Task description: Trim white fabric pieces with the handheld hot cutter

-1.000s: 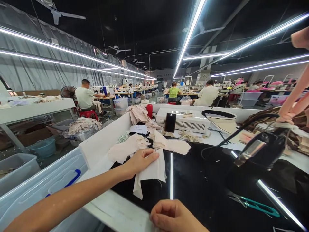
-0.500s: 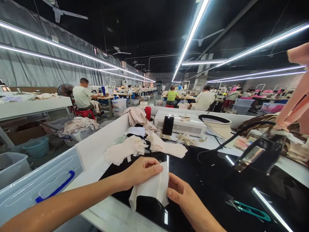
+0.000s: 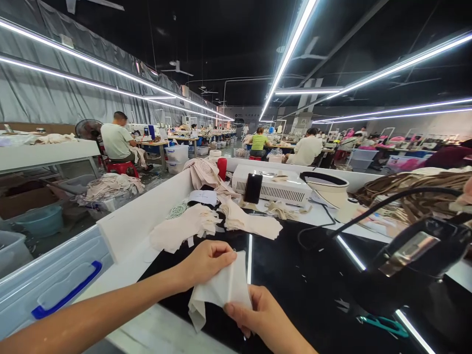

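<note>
White cloth point(image 3: 221, 289) is slanting down-left at the lower centre of the frame; we are pinching its upper edge with the left hand point(image 3: 208, 263), its lower right corner with the right hand point(image 3: 261, 310).

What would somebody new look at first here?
Probably the left hand and right hand, holding a pale cloth piece over the shiny black tabletop, front and centre. Then the red cylinder left of the white slotted box, and the teal tool at lower right.
</note>
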The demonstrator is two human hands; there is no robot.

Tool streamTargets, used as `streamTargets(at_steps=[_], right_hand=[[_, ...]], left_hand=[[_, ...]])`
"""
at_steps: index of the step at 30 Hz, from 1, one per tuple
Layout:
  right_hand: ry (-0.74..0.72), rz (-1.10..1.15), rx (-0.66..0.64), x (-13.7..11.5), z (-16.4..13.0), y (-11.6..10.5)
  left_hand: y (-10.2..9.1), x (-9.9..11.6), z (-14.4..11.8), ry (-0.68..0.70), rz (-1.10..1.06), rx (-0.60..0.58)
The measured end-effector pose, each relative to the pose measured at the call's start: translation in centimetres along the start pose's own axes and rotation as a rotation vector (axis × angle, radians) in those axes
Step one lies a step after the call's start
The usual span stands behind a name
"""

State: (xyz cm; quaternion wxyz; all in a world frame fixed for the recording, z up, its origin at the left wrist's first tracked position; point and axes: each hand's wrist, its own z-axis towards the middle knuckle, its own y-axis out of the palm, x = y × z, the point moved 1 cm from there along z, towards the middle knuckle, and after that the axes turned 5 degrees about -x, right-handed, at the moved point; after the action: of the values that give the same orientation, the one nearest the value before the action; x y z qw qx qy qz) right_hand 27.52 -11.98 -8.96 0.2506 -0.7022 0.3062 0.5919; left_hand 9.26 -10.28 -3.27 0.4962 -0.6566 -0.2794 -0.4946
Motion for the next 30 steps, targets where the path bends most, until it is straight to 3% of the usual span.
streamTargets(at_steps=[7,12,15,18,23,27,30], right_hand=[[-0.001,-0.204,0.003,-1.1,0.1,0.0],[-0.141,-0.508,0.182,-1.6,0.3,-3.4],[-0.212,-0.732,0.303,-1.1,0.1,-6.0],[-0.241,-0.940,0.372,-0.1,-0.3,-7.7],[-0.286,-1.263,0.445,1.3,-0.8,-9.4],[-0.322,-1.441,0.545,1.4,-1.5,-10.0],[-0.390,-1.511,0.527,1.4,-2.1,-9.4]], left_hand=[[-1.0,-0.9,0.9,0.143,0.151,0.009],[-2.0,-0.1,1.2,0.459,0.507,0.111],[-1.0,-0.6,0.9,0.721,0.798,0.004],[1.3,-2.4,0.4,0.874,0.905,-0.093],[3.9,-5.0,0.3,0.844,0.921,-0.123],[4.0,-5.1,0.0,0.824,0.923,-0.138],[3.9,-5.0,-0.1,0.828,0.908,-0.139]])
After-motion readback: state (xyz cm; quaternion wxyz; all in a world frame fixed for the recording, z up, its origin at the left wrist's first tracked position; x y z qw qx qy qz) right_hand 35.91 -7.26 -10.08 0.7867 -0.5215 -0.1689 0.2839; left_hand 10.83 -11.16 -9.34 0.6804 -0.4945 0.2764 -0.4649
